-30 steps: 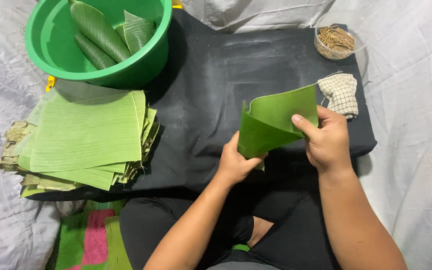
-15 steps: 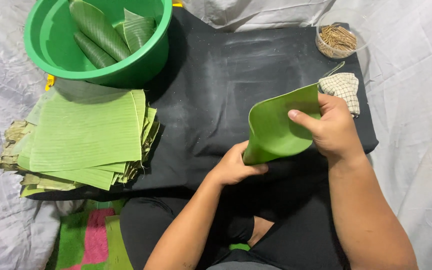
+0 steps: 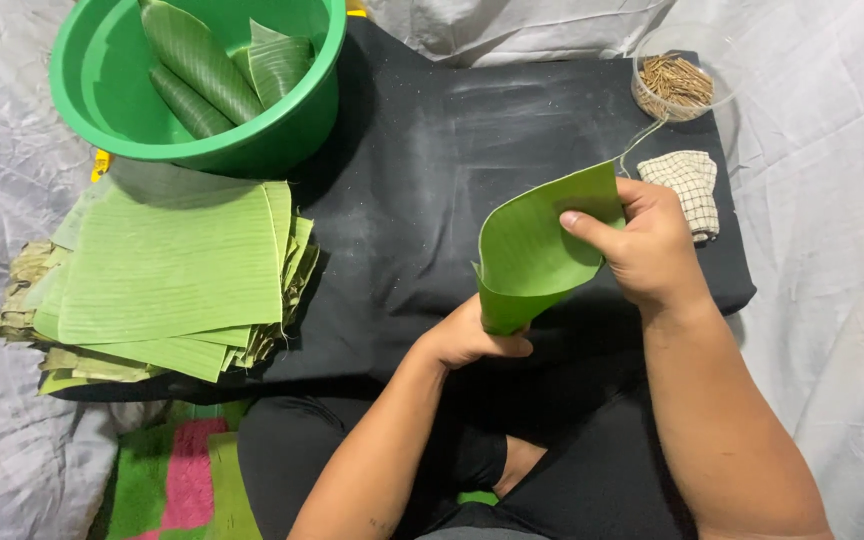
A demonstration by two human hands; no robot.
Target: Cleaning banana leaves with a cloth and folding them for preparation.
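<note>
Leaf [image 3: 537, 250] between both hands, curled into a cone | left hand [image 3: 467, 340] closed on its tip, right hand [image 3: 652, 250] pinching its rim | I judged rolling underway; next needed tightening the overlap.

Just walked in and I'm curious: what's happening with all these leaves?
A person is curling a green leaf piece into a cone over a black cloth. The right hand pinches its upper edge; the left hand grips the pointed bottom. A stack of flat cut leaves lies to the left, a green basin behind it holds rolled leaves, and a clear bowl of small sticks sits at the far right.
</note>
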